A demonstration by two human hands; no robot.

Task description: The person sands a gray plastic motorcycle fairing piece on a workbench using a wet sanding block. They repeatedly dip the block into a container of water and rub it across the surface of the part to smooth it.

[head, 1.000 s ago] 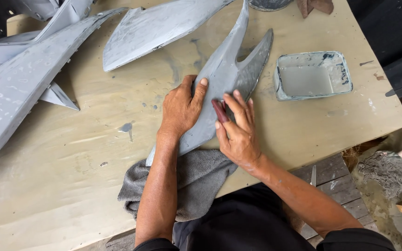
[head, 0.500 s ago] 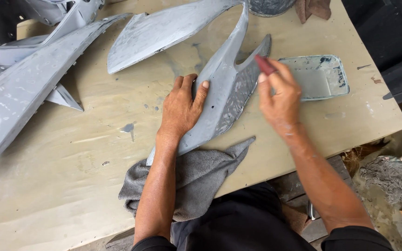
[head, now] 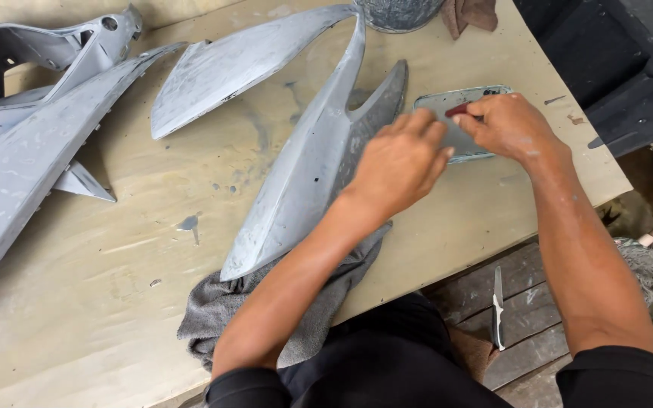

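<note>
At the far left of the frame, a stack of grey primed body panels (head: 32, 151) lies out of your way, so the middle of the counter (head: 115, 317) stays free for the piece in hand. Right of them, a separate leaf-shaped panel (head: 228, 72) rests flat in the upper middle. The long forked panel (head: 304, 174) runs diagonally through the centre, its lower tip propped on a crumpled grey cloth (head: 228, 310) that likely cushions it and keeps it from sliding. Your left hand (head: 398, 162) lies over its forked end, fingers loosely curved and together, seemingly steadying it. Further right, your right hand (head: 508, 125) pinches a small dark red piece (head: 459, 111) between thumb and fingertips, held over the shallow tray (head: 436, 102) beside the panel. A knife (head: 497, 306) lies on the boards at lower right.
</note>
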